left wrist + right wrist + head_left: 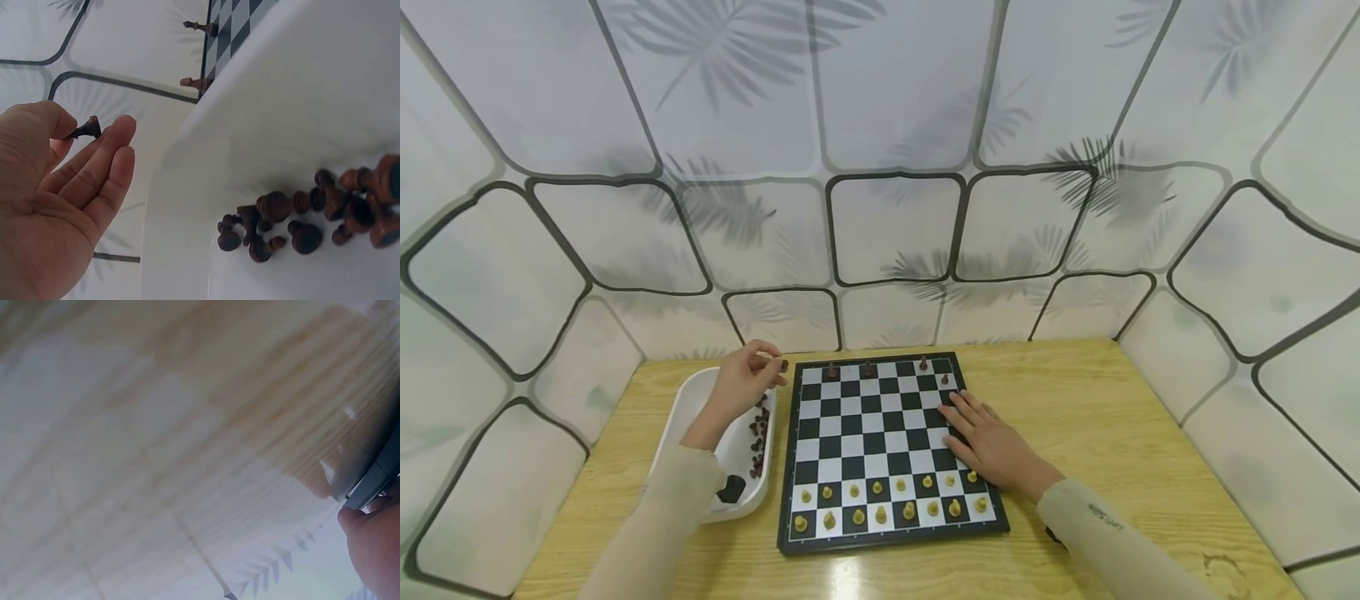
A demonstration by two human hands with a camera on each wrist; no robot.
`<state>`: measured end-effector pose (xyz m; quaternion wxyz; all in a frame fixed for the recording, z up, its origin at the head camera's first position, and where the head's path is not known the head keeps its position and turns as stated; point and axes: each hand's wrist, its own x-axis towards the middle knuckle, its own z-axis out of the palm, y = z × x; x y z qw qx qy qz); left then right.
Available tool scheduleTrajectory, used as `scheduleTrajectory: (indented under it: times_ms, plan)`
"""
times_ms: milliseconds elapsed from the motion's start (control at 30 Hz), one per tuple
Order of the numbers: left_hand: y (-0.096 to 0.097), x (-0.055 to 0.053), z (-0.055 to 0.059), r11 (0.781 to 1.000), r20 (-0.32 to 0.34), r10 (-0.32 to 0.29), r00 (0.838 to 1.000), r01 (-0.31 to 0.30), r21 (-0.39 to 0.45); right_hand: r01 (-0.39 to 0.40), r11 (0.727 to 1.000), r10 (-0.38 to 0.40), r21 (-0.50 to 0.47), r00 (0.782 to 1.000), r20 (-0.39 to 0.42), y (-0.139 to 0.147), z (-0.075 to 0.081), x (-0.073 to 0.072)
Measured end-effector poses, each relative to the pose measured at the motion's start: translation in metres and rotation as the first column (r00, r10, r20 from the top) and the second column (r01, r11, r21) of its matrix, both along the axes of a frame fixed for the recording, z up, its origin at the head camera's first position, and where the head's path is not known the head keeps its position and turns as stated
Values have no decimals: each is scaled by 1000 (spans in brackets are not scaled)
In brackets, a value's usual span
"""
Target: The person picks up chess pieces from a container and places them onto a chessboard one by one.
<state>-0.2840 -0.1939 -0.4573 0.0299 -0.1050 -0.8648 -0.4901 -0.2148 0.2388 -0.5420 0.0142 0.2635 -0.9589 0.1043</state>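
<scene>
My left hand [747, 382] is raised over the far end of the white tub, just left of the board's far corner. Thumb and forefinger pinch a small dark chess piece [90, 127], its base outward and its top hidden by the fingers. On the right side of the chessboard [895, 540], my right hand [996, 446] rests with fingers spread over the edge squares. Yellow chess pieces [881, 515] fill the two near rows. Several dark reddish pieces stand at the far side, among them one near the right corner [945, 379].
The white tub [681, 400] stands left of the board, with many dark reddish chess pieces [306, 237] lying jumbled in it. Light wooden table [1097, 417] extends right of the board. Patterned wall panels [895, 225] rise behind and at both sides.
</scene>
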Motion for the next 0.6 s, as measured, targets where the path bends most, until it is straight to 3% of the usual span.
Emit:
scheduleTrajectory:
  times_ms: [233,600]
  plan:
    - [21,-6,-3,1000,21,-12,1000,12,12,0,1000,0,-1,1000,7,0,1,0]
    - [58,-16,-2,996,-16,-85,996,85,1,7,1000,-7,15,1000,4,0,0,0]
